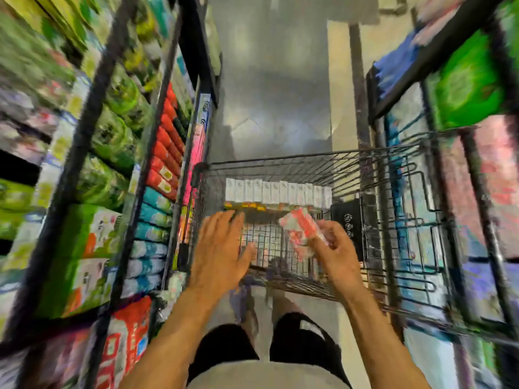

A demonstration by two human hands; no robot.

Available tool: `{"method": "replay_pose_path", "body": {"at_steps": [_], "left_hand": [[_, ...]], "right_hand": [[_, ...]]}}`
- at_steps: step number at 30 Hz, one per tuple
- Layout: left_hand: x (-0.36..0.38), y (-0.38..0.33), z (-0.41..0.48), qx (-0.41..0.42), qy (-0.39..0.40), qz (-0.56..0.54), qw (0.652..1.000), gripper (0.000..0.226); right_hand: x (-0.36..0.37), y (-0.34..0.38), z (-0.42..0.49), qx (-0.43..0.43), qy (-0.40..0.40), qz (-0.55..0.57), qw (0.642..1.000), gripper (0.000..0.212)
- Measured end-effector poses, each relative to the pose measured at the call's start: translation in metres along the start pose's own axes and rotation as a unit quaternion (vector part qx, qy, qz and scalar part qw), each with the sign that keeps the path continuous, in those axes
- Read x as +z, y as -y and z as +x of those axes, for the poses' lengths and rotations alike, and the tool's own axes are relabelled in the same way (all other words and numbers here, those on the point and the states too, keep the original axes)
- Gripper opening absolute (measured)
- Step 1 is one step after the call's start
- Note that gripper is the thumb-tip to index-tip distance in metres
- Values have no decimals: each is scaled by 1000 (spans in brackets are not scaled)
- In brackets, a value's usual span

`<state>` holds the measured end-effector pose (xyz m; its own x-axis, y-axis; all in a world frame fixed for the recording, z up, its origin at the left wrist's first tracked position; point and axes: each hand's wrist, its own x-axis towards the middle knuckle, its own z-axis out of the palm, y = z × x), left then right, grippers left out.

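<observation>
Packet (302, 231), red and white, print blurred. Held in my right hand (337, 254), fingers curled round its near end. Left hand (222, 248) flat, fingers straight, holding nothing, over the cart (280, 162); hands apart.

Handling, as I judge it: lower the packet onto the bare mesh at the near end, lay it flat, let go low rather than drop it, and steady with the left if it flops.

Position: packet at 11 o'clock of my right hand, 3 o'clock of my left.

Boxes (278, 192): white row, 12 o'clock, against the cart's far wall.

Shelves (84, 136): 9 o'clock, stocked.
</observation>
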<state>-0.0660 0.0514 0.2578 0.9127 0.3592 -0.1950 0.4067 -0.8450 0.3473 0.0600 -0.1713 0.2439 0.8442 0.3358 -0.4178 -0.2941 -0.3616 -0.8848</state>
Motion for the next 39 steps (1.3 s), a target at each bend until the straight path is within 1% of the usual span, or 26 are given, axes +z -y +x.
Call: {"method": "replay_pose_path", "body": {"at_steps": [1, 3, 5, 7, 8, 11, 12, 13, 14, 17, 19, 20, 21, 23, 27, 29, 32, 37, 39], "left_hand": [[-8, 1, -10, -2, -22, -9, 1000, 68], [-26, 0, -32, -17, -60, -6, 998, 68], [-39, -3, -54, -47, -89, 8, 995, 69], [-48, -4, -77, -73, -111, 9, 991, 68], [-50, -5, -89, -85, -121, 8, 989, 68], [-49, -10, -127, -131, -147, 15, 980, 69], [-48, -13, -140, -149, -155, 18, 976, 70], [-46, -17, -155, -168, -162, 22, 972, 71], [-44, -22, -169, -187, -167, 24, 968, 71], [-36, -35, -214, -236, -193, 25, 952, 70], [-30, -46, -246, -275, -206, 29, 939, 69], [-26, -51, -263, -297, -215, 31, 930, 68], [-22, -56, -279, -317, -226, 30, 921, 67], [-17, -66, -312, -349, -244, 27, 905, 67], [-7, -81, -374, -399, -260, 44, 878, 69], [-2, -83, -405, -426, -268, 43, 863, 68], [6, -88, -448, -464, -269, 43, 843, 66], [18, -96, -523, -499, -309, 30, 809, 63], [24, -97, -557, -517, -318, 40, 794, 63]], "right_hand": [[0, 10, -12, -8, -5, 15, 1000, 22], [2, 29, -34, -6, -12, 68, 998, 25], [3, 49, -51, 7, -2, 116, 993, 27], [1, 62, -62, -5, 23, 147, 989, 32], [1, 68, -66, -14, 35, 154, 987, 40], [1, 79, -80, -38, 74, 149, 985, 70], [2, 82, -84, -41, 90, 144, 985, 76], [3, 84, -90, -47, 106, 136, 984, 75], [3, 85, -95, -52, 123, 128, 983, 68], [6, 86, -115, -64, 185, 105, 975, 42], [8, 85, -130, -87, 221, 76, 968, 19], [10, 83, -139, -91, 239, 66, 965, 11], [12, 82, -147, -90, 259, 55, 960, 9], [18, 77, -165, -76, 297, 45, 951, 11], [34, 69, -203, -71, 366, 40, 927, 27], [45, 62, -222, -84, 397, 19, 914, 25], [59, 51, -249, -90, 436, -1, 896, 10], [84, 38, -309, -109, 487, -31, 866, 18], [97, 29, -339, -109, 502, -32, 857, 21]]}}
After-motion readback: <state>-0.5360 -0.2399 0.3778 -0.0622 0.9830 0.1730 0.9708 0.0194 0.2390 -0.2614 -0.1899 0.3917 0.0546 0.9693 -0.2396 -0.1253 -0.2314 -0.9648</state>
